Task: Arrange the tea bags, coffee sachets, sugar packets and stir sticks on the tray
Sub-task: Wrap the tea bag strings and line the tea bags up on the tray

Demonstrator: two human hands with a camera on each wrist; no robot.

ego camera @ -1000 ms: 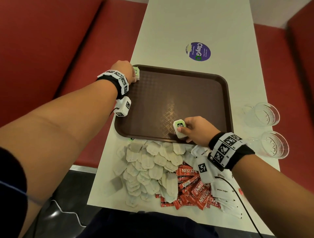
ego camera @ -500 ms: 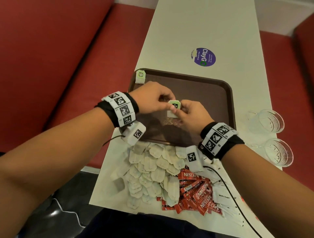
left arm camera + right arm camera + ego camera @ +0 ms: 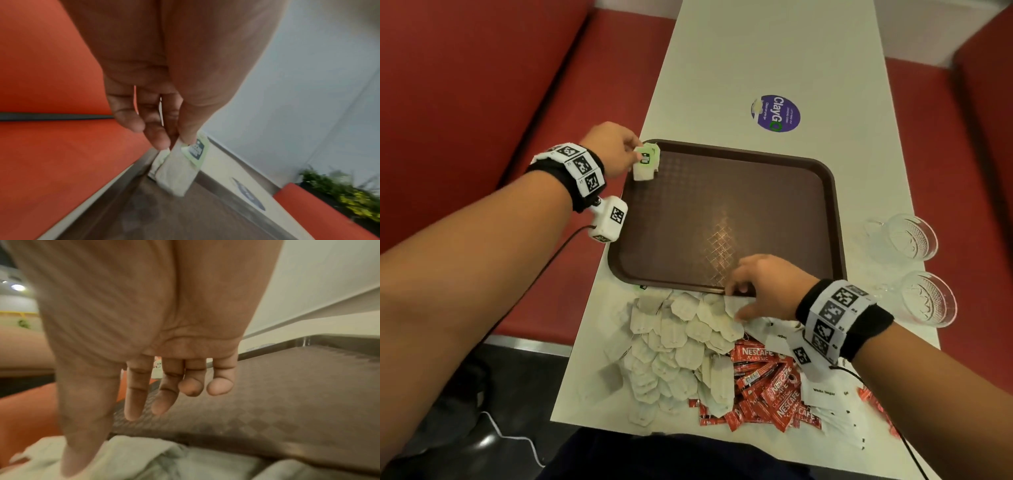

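A brown tray (image 3: pixel 722 222) lies on the white table. My left hand (image 3: pixel 635 157) pinches a tea bag (image 3: pixel 643 169) by its green tag just above the tray's far left corner; in the left wrist view the tea bag (image 3: pixel 174 175) hangs from thumb and fingers. Another tea bag (image 3: pixel 159 162) lies in that corner behind it. My right hand (image 3: pixel 736 298) hovers with loose fingers over the pile of tea bags (image 3: pixel 681 342) at the tray's near edge and holds nothing. Red coffee sachets (image 3: pixel 767 377) and white sugar packets (image 3: pixel 825 394) lie beside the pile.
Two clear glass cups (image 3: pixel 904 236) (image 3: pixel 924 298) stand right of the tray. A purple round sticker (image 3: pixel 775 113) is on the table beyond it. Red bench seats (image 3: pixel 482 85) flank the table on both sides.
Half a second ago both hands held one tea bag together over the tray. The left hand has carried it to the far left corner; the right hand has dropped back to the pile.
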